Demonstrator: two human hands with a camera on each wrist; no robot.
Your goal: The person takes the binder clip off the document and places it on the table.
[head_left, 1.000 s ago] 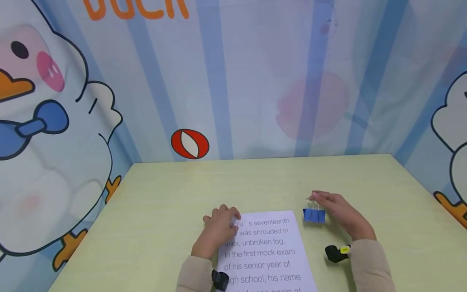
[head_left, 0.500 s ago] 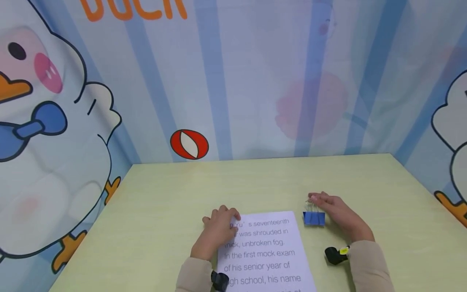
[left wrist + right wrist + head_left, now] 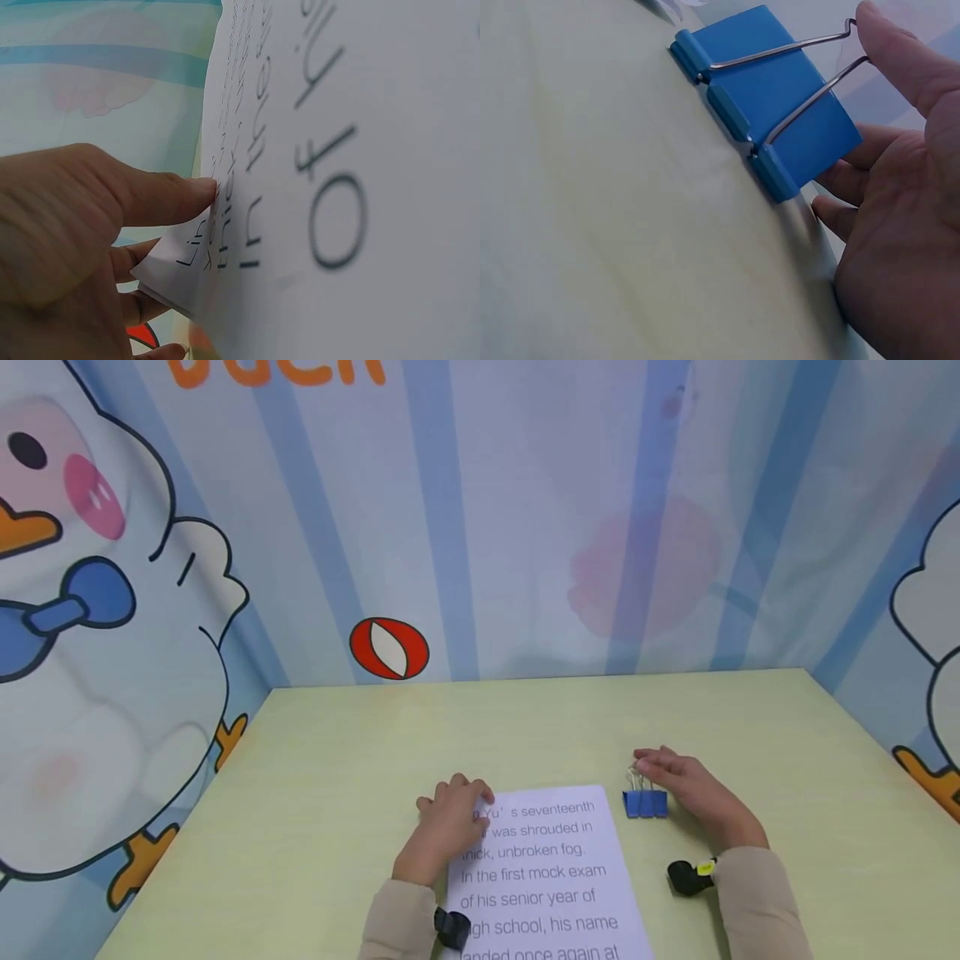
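Note:
My left hand (image 3: 447,827) pinches the upper left corner of the printed paper (image 3: 551,868). In the left wrist view the thumb (image 3: 176,196) lies on the text side and the fingers pass behind the corner, where more than one layer of paper shows. To the right of the paper, my right hand (image 3: 693,793) holds a blue binder clip (image 3: 645,804) by its wire handles. The right wrist view has the thumb against the looped end of one silver handle (image 3: 787,51), with the other fingers partly hidden behind the clip's blue body (image 3: 780,97). The clip's folded spine faces the tabletop.
A pale yellow table (image 3: 337,752) spreads around both hands. Behind it hangs a blue striped backdrop (image 3: 517,527) with cartoon ducks at both sides. Black wrist cameras (image 3: 452,929) are strapped at both beige sleeves.
The right fingertips have shifted slightly left over the binder clip's handles. The left hand keeps its hold on the paper corner. The head view has tilted a little.

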